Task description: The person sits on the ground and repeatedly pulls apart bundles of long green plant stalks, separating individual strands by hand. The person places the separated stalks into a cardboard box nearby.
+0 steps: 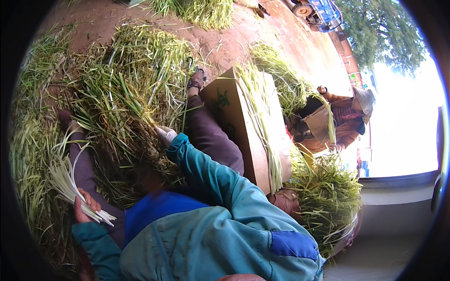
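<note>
My left hand (86, 208), bare, holds a small bunch of slender leafy stalks (66, 177). Their white cut ends point towards my lap, while the leaves trail off past my leg. My right hand (166, 135) wears a white glove and stretches out between my knees. Its fingertips close on yellowed leaves (149, 117) at the near edge of a big heap of loose green and yellow leaves (140, 63). That heap lies on the ground between my feet. Beside my right leg stands a cardboard box (225, 102) with a layer of pale stalks (263, 126) laid across its top.
Beyond the box sits a person (346, 112) in a hat, holding long leaves. Bundled greens (323, 200) stand by my right side, near a pale wall (383, 228). Further leaves (28, 147) cover the ground on my left. A blue vehicle (323, 14) is parked in the distance.
</note>
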The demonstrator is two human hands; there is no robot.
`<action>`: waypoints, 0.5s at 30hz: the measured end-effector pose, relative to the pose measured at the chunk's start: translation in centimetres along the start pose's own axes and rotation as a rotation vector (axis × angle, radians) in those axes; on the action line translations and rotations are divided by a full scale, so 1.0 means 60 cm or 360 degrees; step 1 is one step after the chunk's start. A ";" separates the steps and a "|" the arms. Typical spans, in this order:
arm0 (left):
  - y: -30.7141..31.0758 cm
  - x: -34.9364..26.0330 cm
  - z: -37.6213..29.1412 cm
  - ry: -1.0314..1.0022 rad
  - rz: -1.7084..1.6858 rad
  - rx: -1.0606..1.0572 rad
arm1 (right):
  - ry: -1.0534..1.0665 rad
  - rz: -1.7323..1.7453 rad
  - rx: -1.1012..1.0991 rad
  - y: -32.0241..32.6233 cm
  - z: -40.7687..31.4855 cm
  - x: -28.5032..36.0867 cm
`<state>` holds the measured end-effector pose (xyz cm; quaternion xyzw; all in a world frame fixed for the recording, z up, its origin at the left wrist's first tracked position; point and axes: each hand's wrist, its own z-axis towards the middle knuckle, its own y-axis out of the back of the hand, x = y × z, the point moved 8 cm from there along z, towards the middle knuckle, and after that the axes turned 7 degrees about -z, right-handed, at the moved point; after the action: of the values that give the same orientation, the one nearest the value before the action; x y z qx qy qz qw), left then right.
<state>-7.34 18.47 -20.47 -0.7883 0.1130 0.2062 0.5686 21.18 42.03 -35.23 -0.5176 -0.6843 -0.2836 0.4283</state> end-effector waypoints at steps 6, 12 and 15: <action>0.004 0.003 -0.003 -0.0002 0.0011 0.0017 | -0.0128 -0.0511 -0.0043 0.034 0.001 -0.022; 0.031 0.015 -0.006 -0.0021 0.0016 -0.0155 | -0.0160 -0.0476 0.0020 -0.016 -0.131 0.161; 0.033 0.020 -0.007 -0.0010 0.0077 -0.0112 | 0.0288 -0.0228 -0.0023 -0.027 -0.167 0.280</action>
<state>-7.02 17.51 -22.58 -0.8043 0.1230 0.2261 0.5356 20.95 41.05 -15.61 -0.4427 -0.6761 -0.3639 0.4632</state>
